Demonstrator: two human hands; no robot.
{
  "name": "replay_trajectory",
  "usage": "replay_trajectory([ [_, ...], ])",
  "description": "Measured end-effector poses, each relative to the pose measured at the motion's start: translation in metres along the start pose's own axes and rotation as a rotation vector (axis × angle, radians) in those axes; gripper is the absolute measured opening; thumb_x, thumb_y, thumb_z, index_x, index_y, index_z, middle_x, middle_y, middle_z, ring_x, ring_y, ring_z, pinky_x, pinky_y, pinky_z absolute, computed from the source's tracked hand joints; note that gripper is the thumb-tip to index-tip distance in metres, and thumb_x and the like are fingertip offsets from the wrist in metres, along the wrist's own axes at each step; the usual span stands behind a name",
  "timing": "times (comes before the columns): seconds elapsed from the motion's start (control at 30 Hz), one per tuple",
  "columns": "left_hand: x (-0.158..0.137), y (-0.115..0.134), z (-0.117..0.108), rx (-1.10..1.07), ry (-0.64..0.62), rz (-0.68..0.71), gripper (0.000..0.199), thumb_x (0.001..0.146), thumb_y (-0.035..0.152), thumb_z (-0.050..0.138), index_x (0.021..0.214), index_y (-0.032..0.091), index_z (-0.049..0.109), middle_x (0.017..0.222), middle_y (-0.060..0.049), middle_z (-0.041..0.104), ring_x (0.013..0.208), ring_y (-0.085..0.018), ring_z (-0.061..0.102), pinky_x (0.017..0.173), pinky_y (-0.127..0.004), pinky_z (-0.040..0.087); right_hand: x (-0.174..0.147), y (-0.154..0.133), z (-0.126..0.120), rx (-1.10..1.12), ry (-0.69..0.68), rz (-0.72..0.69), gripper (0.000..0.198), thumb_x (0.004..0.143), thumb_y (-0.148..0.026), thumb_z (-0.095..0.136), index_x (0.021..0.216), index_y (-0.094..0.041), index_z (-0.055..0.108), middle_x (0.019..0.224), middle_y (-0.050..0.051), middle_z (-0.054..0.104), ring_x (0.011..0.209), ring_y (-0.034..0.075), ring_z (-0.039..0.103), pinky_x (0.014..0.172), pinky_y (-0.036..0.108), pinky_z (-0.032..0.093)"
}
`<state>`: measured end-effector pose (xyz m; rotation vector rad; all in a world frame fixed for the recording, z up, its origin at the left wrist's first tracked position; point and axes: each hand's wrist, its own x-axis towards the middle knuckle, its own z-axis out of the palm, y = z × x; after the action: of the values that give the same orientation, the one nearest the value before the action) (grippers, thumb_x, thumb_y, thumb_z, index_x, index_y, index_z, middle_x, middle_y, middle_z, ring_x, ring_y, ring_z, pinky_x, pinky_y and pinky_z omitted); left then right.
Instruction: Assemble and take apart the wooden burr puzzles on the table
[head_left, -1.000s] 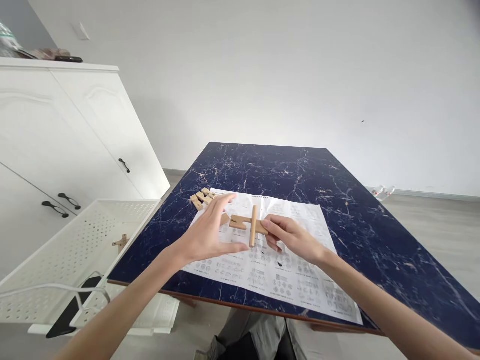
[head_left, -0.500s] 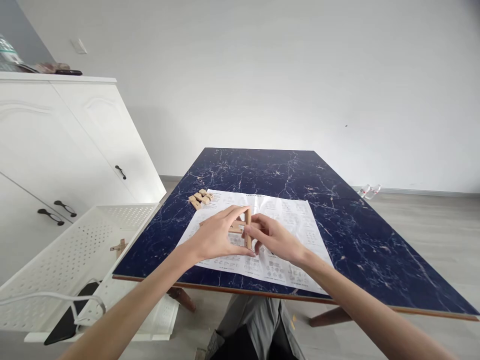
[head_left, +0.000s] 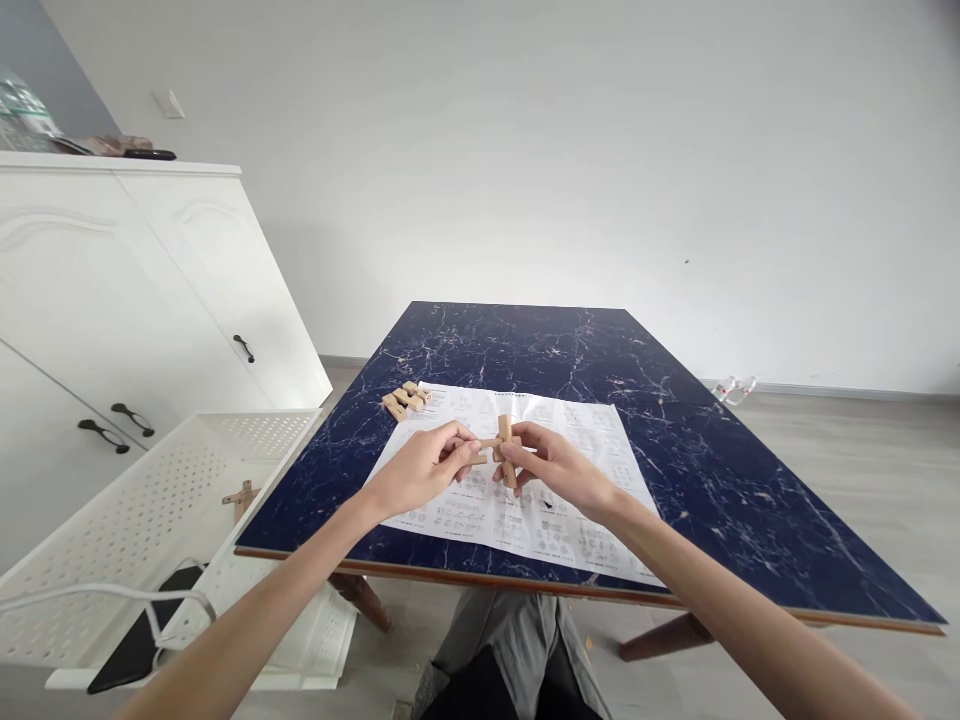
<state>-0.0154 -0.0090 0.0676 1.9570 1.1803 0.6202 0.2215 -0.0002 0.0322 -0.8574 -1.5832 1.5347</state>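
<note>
Over the printed instruction sheet (head_left: 457, 520), both hands hold joined wooden puzzle pieces (head_left: 505, 430). My right hand (head_left: 559, 468) is closed on the upright block, thumb across its near face. My left hand (head_left: 424, 465) pinches thin wooden strips that run sideways to that upright block. Where the pieces meet is partly covered by my fingers, so I cannot tell how they interlock. Several loose wooden blocks (head_left: 405, 399) lie in a cluster at the sheet's far left corner.
The sheet lies on a dark blue marbled table (head_left: 517, 340). At the left stands a white perforated basket (head_left: 150, 500) with a wooden cross-shaped piece (head_left: 241, 498), a black flat object (head_left: 142, 640) and a white cable (head_left: 97, 590). A white cabinet (head_left: 150, 280) rises behind it.
My left hand has drawn back left from the upright block's ends and now pinches the sideways strips. My right hand still holds the block, which has tilted slightly.
</note>
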Motion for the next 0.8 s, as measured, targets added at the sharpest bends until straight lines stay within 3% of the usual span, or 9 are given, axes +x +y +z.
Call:
replay_trajectory([
  [0.23,-0.011,-0.002,-0.006,0.022,0.033,0.014,0.042,0.107,0.058,0.049,0.093,0.02,0.059,0.072,0.0,0.066,0.056,-0.013,0.052,0.055,-0.025,0.038,0.002,-0.002,0.001,-0.073,-0.006,-0.027,0.038,0.099,-0.054,0.073,0.111,-0.019,0.064,0.111,0.011,0.075,0.084,0.021,0.077,0.065,0.034,0.062],
  [0.57,-0.029,0.002,-0.009,0.09,0.11,0.07,0.038,0.109,0.053,0.048,0.093,0.021,0.058,0.073,0.001,0.069,0.058,-0.014,0.056,0.06,-0.026,0.042,-0.002,-0.006,0.019,-0.149,0.061,-0.124,0.032,0.101,-0.049,0.069,0.113,-0.02,0.065,0.093,0.008,0.075,0.074,0.02,0.071,0.063,0.035,0.058],
  [0.8,-0.044,-0.015,0.0,0.004,0.122,0.036,0.037,0.109,0.053,0.047,0.093,0.021,0.055,0.07,0.002,0.063,0.061,-0.014,0.056,0.063,-0.026,0.044,-0.004,0.007,0.038,-0.165,0.064,-0.099,0.049,0.098,-0.064,0.065,0.117,-0.019,0.063,0.091,0.006,0.072,0.072,0.019,0.071,0.054,0.031,0.055],
])
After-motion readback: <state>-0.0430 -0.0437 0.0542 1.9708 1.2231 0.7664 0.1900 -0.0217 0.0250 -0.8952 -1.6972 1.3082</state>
